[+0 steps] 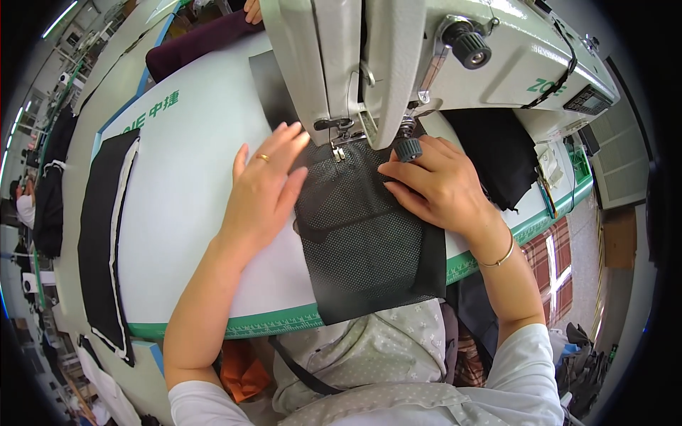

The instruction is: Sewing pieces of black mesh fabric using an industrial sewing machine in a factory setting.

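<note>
A strip of black mesh fabric [369, 248] lies under the presser foot [339, 153] of a white sewing machine [490, 64] and hangs over the table's front edge. My left hand [264, 186] is beside the foot with its fingers spread, the fingertips at the fabric's left edge; a ring is on one finger. On the other side of the foot, my right hand [444, 181] has curled fingers, with thumb and forefinger drawn together on the mesh. A bracelet circles that wrist.
A black folded piece with white edging [106, 227] lies at the table's left. Black cloth [494, 153] is piled under the machine arm at right, near small tools [545, 193]. Beyond the machine, another person's hand [253, 10] touches dark maroon cloth [195, 48].
</note>
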`<state>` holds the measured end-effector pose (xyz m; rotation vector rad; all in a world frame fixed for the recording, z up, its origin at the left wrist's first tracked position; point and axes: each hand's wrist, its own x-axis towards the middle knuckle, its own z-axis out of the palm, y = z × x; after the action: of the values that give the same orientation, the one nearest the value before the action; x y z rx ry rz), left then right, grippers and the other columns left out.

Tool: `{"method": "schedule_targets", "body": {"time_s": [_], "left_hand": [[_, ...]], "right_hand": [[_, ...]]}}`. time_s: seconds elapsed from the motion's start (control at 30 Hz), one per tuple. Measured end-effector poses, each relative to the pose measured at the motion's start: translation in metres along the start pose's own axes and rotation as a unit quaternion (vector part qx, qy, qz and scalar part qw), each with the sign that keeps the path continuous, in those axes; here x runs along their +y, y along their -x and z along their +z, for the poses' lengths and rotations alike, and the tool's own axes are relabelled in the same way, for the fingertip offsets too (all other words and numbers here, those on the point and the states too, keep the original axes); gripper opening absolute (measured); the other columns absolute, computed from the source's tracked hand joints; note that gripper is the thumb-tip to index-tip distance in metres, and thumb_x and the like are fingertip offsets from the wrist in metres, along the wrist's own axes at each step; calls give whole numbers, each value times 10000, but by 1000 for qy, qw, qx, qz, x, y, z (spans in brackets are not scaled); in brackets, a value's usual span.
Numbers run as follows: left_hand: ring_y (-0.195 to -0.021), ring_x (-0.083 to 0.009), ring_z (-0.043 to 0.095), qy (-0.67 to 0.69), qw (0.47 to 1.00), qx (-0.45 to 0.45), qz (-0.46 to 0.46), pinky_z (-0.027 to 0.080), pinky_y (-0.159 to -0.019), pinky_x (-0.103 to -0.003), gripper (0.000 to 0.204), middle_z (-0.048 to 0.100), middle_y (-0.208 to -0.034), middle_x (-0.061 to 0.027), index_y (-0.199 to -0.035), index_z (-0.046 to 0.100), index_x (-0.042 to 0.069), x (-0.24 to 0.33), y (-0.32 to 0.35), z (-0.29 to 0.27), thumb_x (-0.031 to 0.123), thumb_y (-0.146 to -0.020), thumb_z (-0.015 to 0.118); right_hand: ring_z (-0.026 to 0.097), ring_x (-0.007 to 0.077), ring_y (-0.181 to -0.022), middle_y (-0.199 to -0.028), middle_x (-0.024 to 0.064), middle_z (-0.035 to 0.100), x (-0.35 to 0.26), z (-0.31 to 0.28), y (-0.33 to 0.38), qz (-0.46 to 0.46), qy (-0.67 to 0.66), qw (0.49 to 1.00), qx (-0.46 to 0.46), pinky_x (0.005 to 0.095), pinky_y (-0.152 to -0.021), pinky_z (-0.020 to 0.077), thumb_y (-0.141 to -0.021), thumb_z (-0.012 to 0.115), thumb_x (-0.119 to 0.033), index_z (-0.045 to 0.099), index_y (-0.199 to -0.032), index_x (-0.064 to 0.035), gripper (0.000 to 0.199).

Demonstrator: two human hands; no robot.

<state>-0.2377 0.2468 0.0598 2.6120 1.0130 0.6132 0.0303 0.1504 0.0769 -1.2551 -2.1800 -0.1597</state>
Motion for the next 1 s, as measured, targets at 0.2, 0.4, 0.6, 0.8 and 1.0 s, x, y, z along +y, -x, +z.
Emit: {"method": "schedule_targets", "body": {"time_s": [0.2,0.4,0.6,0.8,1.0], "left_hand": [[-1489,-283,353,-75,997,-10,-13,186,-1202,-601,483,421,-1586,-87,-1505,461,173,-41,-43,-11,265,-1034,516],[-1510,-274,306,-182,981,-67,-28,213,-1201,-606,554,384,-1608,-84,-1532,425,214,-52,-69,-19,414,-1027,532],[-1271,-323,524,-309,945,-73,-75,516,-967,-458,703,496,-1499,-173,-1503,450,85,-28,4,-34,355,-905,702],[-1215,-291,571,-301,948,-86,-66,481,-934,-442,739,540,-1462,-182,-1437,539,95,30,77,-60,387,-808,796],[-1483,-280,358,-13,985,-139,105,253,-1196,-546,633,412,-1583,-74,-1477,470,105,13,24,-33,202,-895,699]], "right_hand": [[669,260,-799,-1044,67,640,-39,-38,5,73,-36,989,-120,354,-653,557,-755,811,-154,710,-1152,-102,413],[669,292,-809,-1079,77,567,-67,-53,25,117,-173,931,-299,390,-651,548,-831,729,-118,628,-1129,-99,315],[634,349,-939,-912,133,622,18,-67,0,135,214,941,-225,406,-779,518,-766,590,21,646,-886,-14,137],[568,359,-1206,-1330,161,587,-40,-16,3,94,74,991,-58,424,-1016,481,-757,687,41,622,-1170,-20,422],[497,292,-1346,-1428,66,518,-42,3,22,120,-14,982,-143,740,-1100,289,-874,725,-226,573,-1205,-108,382]]}}
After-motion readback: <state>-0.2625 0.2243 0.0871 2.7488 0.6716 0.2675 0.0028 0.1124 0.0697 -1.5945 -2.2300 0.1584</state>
